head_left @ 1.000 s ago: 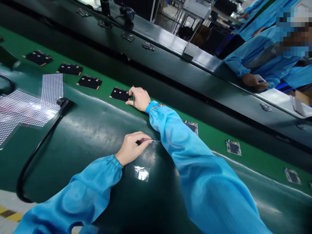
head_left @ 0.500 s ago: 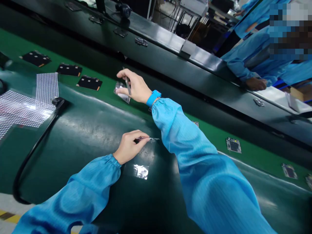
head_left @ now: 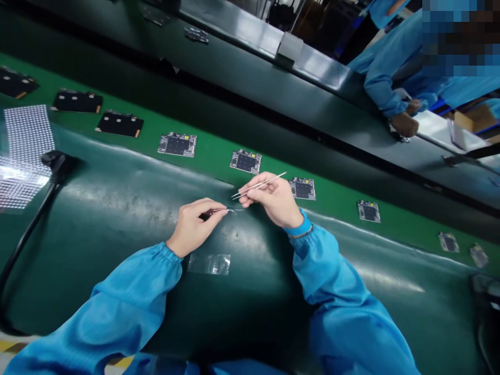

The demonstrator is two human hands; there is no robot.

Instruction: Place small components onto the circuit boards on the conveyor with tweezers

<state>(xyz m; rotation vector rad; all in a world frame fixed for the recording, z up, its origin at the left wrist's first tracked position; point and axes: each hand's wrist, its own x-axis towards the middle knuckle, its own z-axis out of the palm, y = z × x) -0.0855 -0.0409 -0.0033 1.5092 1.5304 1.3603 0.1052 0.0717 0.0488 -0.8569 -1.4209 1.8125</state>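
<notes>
My right hand [head_left: 270, 200] holds a pair of metal tweezers [head_left: 269, 182] like a pen, tips pointing left and slightly apart. My left hand [head_left: 197, 221] pinches a thin, dark reddish piece [head_left: 213, 212] with a clear, shiny end beyond the fingertips; most of it is hidden, so its kind is unclear. The tweezer tips hover just above and right of that end, apparently not touching it. Behind my right hand lie a circuit board [head_left: 246, 161] and another circuit board [head_left: 302, 188]. A clear film sheet [head_left: 210, 264] lies below my left hand.
On the green strip lie several more boards, including a circuit board [head_left: 177, 145] and a black panel [head_left: 119, 124]. A dotted sheet [head_left: 29, 130] and a black cable [head_left: 27, 237] are at left. A co-worker's hand [head_left: 405, 124] is across the bench.
My right hand has left the circuit board on the green strip and come back beside my left hand, its tweezers now levelled toward the left. The left hand keeps its pinch. My view has shifted.
</notes>
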